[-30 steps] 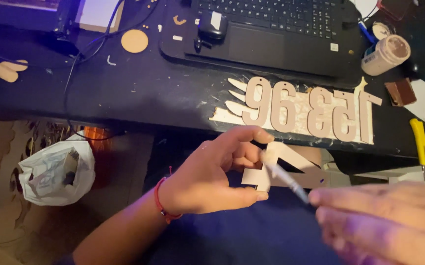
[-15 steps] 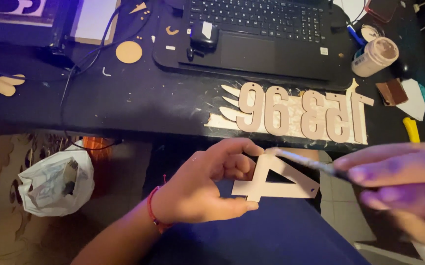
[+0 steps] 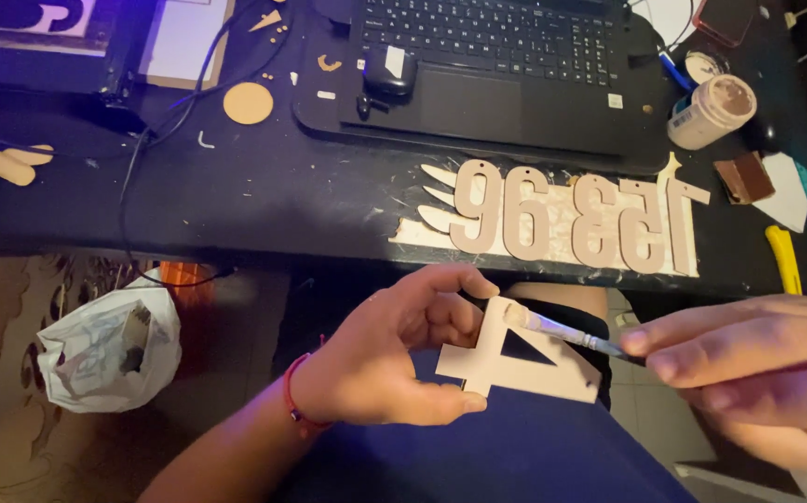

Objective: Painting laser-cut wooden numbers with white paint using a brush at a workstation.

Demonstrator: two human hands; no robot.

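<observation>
At lower centre the left hand [image 3: 380, 368] pinched a wooden numeral [image 3: 515, 363], thumb under its stem, fingers curled behind its top edge. From the right edge the right hand [image 3: 748, 359] gripped a brush [image 3: 562, 333], bristles touching the numeral's upper corner. That thin pinch looked shaky: brush pressure could have tipped the piece or smeared paint onto the thumb. At lower left, a white bag [image 3: 110, 349] sagged open, contents unclear. At upper right, a paint jar [image 3: 711, 112] stood lidless beside the laptop [image 3: 496, 65].
</observation>
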